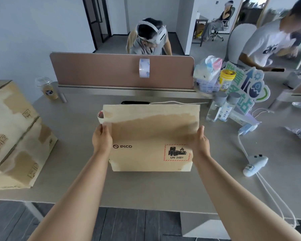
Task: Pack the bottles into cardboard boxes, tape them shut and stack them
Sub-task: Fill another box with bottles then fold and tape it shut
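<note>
A brown cardboard box (151,136) printed with PICO and a UN 3481 label stands at the middle of the grey table (146,188). My left hand (102,139) grips its left side, thumb over the upper edge. My right hand (199,141) holds its right side with the fingers behind the box. Two clear bottles with grey caps (221,108) stand upright to the right of the box. A roll of clear tape (144,67) hangs on the desk divider behind. Two taped boxes (14,134) are stacked at the left edge of the table.
A roll of tape (100,116) peeks out behind the box's left corner. A white controller (255,165) with cables lies at the right. An iced drink cup (48,88), a yellow tub (227,80), a green sign (247,91) and plastic bags stand along the back. Other people sit beyond the divider.
</note>
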`<action>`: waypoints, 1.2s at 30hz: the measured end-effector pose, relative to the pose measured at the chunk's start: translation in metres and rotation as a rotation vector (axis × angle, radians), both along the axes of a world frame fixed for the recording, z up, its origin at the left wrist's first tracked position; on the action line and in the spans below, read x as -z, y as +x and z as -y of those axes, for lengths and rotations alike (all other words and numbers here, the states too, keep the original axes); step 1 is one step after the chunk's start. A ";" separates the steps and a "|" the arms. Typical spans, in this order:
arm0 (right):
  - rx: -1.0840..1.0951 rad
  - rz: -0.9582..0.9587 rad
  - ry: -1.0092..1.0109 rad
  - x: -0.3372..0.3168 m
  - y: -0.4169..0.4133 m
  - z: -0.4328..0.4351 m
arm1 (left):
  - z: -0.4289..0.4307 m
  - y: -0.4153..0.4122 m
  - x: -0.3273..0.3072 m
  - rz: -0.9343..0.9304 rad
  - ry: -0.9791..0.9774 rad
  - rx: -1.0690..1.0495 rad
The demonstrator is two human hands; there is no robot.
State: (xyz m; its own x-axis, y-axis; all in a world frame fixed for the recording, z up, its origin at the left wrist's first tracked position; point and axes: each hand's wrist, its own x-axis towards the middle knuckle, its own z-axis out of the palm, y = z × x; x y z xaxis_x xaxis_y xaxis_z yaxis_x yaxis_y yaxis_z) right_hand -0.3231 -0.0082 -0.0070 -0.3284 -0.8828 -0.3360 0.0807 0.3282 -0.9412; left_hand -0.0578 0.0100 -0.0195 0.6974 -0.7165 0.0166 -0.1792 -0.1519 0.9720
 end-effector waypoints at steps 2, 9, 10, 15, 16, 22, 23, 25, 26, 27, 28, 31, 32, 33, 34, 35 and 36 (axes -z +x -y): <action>0.059 -0.015 -0.056 0.005 0.002 -0.009 | -0.008 0.010 0.006 -0.048 0.026 0.054; 0.119 0.078 -0.144 0.000 0.007 -0.044 | -0.050 0.042 0.013 -0.271 0.034 0.199; 0.133 0.117 -0.136 -0.001 0.006 -0.048 | -0.054 0.046 0.011 -0.278 0.036 0.221; 0.182 0.467 -0.139 0.002 0.005 -0.073 | -0.071 0.071 0.007 -0.523 0.159 0.435; 0.117 0.502 -0.148 0.007 0.002 -0.074 | -0.075 0.075 0.007 -0.510 0.194 0.483; -0.179 0.506 -0.053 0.015 -0.008 -0.089 | -0.093 0.090 -0.006 -0.125 0.343 0.881; -0.233 0.479 -0.038 0.015 -0.011 -0.089 | -0.093 0.094 -0.006 -0.083 0.363 0.927; -0.367 0.393 -0.005 0.013 -0.015 -0.093 | -0.095 0.096 -0.007 -0.027 0.391 0.964; -0.452 0.317 0.009 0.012 -0.017 -0.095 | -0.098 0.094 -0.008 0.027 0.415 1.002; -0.545 0.188 0.022 0.010 -0.017 -0.098 | -0.100 0.091 -0.006 0.124 0.441 1.020; -0.626 0.034 0.042 0.008 -0.014 -0.100 | -0.101 0.089 -0.005 0.231 0.466 1.031; -0.744 -0.341 0.082 0.005 0.002 -0.106 | -0.102 0.080 -0.002 0.520 0.491 1.023; -0.777 -0.464 0.068 0.006 0.009 -0.108 | -0.104 0.074 -0.003 0.628 0.502 1.020; -0.812 -0.587 0.050 0.008 0.015 -0.110 | -0.105 0.068 -0.003 0.759 0.506 1.003; -0.839 -0.703 0.031 0.010 0.022 -0.112 | -0.107 0.062 -0.004 0.895 0.496 0.977; -0.852 -0.834 0.012 0.014 0.028 -0.114 | -0.109 0.056 -0.004 1.010 0.479 0.945; -0.850 -0.973 -0.012 0.016 0.034 -0.117 | -0.110 0.052 -0.003 1.095 0.458 0.912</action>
State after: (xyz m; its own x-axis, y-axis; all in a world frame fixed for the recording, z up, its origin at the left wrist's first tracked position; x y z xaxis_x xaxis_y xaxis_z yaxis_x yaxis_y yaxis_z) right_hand -0.2895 0.1087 -0.0230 0.2307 -0.9353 -0.2682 -0.8644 -0.0705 -0.4979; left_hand -0.0059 0.1204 -0.0164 -0.1901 -0.9745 -0.1195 -0.9666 0.1644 0.1969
